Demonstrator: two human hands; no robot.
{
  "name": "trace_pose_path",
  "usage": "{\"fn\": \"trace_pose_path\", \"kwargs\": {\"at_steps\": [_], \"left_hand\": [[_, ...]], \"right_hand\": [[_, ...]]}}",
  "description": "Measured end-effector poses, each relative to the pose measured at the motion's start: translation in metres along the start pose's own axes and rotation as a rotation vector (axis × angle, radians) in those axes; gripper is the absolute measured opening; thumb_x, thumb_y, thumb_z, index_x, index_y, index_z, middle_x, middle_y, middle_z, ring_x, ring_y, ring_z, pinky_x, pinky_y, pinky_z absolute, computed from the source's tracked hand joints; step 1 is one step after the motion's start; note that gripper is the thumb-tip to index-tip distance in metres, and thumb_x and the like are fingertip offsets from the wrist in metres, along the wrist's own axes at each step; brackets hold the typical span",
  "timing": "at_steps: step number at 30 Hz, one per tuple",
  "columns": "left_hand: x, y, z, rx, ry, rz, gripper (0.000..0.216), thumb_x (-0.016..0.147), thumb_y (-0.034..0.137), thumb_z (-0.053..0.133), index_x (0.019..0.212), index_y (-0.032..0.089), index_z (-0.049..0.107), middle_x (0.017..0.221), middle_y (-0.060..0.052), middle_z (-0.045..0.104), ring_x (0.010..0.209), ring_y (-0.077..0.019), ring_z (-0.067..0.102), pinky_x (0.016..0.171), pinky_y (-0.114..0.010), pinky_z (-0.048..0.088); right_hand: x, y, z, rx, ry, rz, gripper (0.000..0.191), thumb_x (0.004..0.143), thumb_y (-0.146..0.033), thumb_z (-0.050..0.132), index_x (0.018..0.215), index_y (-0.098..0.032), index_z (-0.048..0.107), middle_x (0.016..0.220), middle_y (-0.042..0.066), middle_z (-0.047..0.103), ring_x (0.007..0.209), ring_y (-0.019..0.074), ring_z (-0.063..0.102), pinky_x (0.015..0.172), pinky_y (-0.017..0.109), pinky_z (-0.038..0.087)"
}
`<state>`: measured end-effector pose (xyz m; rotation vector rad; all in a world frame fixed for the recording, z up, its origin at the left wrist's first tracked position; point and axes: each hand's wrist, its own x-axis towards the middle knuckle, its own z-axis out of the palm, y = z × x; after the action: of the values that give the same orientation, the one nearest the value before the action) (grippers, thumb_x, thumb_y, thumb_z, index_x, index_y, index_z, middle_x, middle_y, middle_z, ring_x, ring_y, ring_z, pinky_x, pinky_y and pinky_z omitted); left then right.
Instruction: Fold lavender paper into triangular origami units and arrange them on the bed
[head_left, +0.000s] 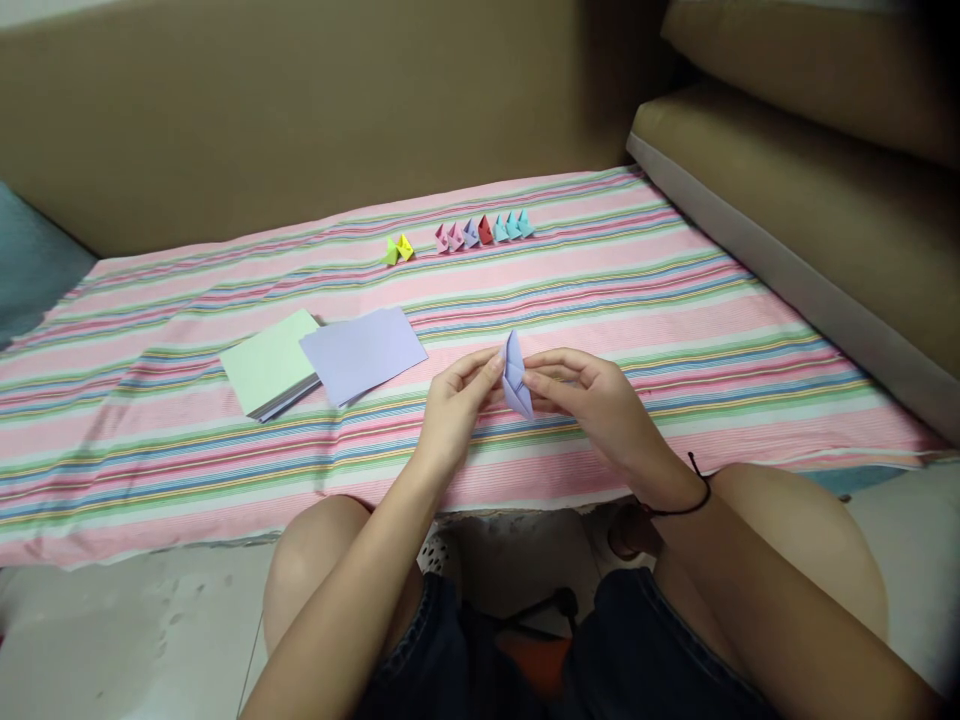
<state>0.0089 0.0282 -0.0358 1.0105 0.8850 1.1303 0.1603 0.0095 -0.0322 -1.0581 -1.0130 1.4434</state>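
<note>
A small lilac folded paper piece (pixel 516 376) stands pointed end up between both hands, just above the striped cloth (pixel 675 330). My left hand (pixel 456 404) pinches its left side with thumb and fingertips. My right hand (pixel 592 400) pinches the right side, fingers curled; a black cord is round that wrist. To the left lies a stack of paper sheets, a lilac sheet (pixel 363 352) on top and a pale green sheet (pixel 271 362) beside it.
A row of several small folded paper figures (pixel 484 231) in pink, lilac, red and blue stands at the far side, with two yellow-green ones (pixel 397 249) to its left. Brown cushions (pixel 810 190) border the right and back. My bare knees are below the cloth's near edge.
</note>
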Motion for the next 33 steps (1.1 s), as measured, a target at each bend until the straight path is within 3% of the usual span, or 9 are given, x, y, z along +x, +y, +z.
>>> {"fn": "trace_pose_path", "kwargs": {"at_steps": [4, 9, 15, 20, 26, 33], "left_hand": [[-0.004, 0.005, 0.001, 0.090, -0.057, 0.004, 0.029, 0.080, 0.043, 0.065, 0.094, 0.019, 0.074, 0.099, -0.006, 0.071, 0.088, -0.0189, 0.063, 0.075, -0.028, 0.050], [-0.005, 0.007, -0.002, 0.221, -0.138, -0.014, 0.033, 0.082, 0.045, 0.061, 0.099, 0.019, 0.073, 0.089, -0.004, 0.070, 0.081, -0.0179, 0.061, 0.073, -0.027, 0.047], [-0.003, 0.001, -0.004, 0.438, -0.075, 0.064, 0.028, 0.086, 0.036, 0.055, 0.102, 0.019, 0.071, 0.082, -0.003, 0.068, 0.069, -0.0152, 0.056, 0.068, -0.025, 0.044], [-0.004, -0.001, -0.005, 0.617, -0.006, 0.145, 0.026, 0.086, 0.027, 0.051, 0.104, 0.021, 0.069, 0.060, 0.002, 0.057, 0.052, -0.0122, 0.045, 0.054, -0.022, 0.036], [-0.007, 0.001, -0.003, 0.684, 0.082, 0.161, 0.026, 0.087, 0.037, 0.051, 0.083, 0.019, 0.069, 0.051, 0.003, 0.050, 0.045, -0.0107, 0.039, 0.046, -0.023, 0.027], [-0.002, 0.000, -0.007, 0.468, 0.011, 0.072, 0.026, 0.083, 0.027, 0.052, 0.098, 0.017, 0.071, 0.074, -0.002, 0.067, 0.066, -0.0153, 0.056, 0.063, -0.024, 0.042]], "right_hand": [[0.001, 0.001, -0.001, -0.077, 0.026, -0.065, 0.033, 0.064, -0.037, 0.080, 0.088, -0.018, 0.067, 0.087, 0.005, 0.071, 0.075, 0.0182, 0.069, 0.073, 0.034, 0.059], [0.001, 0.002, -0.002, -0.135, 0.037, -0.103, 0.037, 0.060, -0.036, 0.082, 0.088, -0.019, 0.066, 0.089, 0.004, 0.071, 0.079, 0.0197, 0.069, 0.073, 0.034, 0.058], [0.003, 0.008, -0.002, -0.204, 0.004, -0.083, 0.039, 0.060, -0.030, 0.082, 0.093, -0.020, 0.065, 0.093, 0.002, 0.068, 0.071, 0.0154, 0.068, 0.065, 0.028, 0.057], [0.004, 0.013, 0.000, -0.236, -0.036, -0.084, 0.034, 0.063, -0.032, 0.080, 0.091, -0.019, 0.065, 0.083, 0.000, 0.064, 0.068, 0.0135, 0.065, 0.064, 0.027, 0.055], [0.003, 0.014, 0.002, -0.197, -0.094, -0.050, 0.034, 0.065, -0.035, 0.078, 0.093, -0.020, 0.065, 0.083, 0.001, 0.065, 0.072, 0.0147, 0.064, 0.069, 0.030, 0.056], [0.001, 0.010, 0.003, -0.161, -0.110, -0.058, 0.025, 0.079, -0.039, 0.066, 0.094, -0.020, 0.065, 0.082, 0.002, 0.068, 0.072, 0.0147, 0.066, 0.070, 0.032, 0.059]]}}
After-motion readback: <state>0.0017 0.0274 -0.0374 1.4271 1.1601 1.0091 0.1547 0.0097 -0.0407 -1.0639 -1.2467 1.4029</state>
